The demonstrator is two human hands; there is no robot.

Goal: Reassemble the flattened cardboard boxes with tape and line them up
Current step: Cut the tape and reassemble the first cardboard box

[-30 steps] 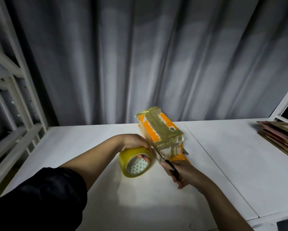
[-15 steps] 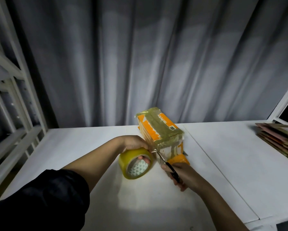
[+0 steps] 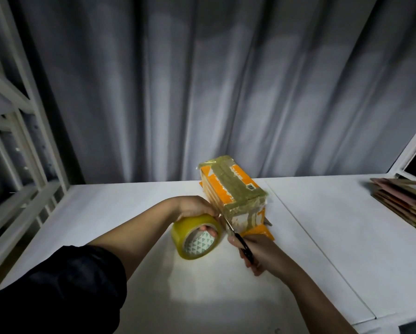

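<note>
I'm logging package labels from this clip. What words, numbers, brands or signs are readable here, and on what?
No text can be read.
Orange box: pale print along the top and a small barcode-like label, both too blurred.
Tape roll: only a green triangle pattern inside the core, no words.
Flattened cardboard stack: no legible print.

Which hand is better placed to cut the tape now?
Right. The right hand grips the scissors, blades between the tape roll and box; the left hand holds the roll.
</note>
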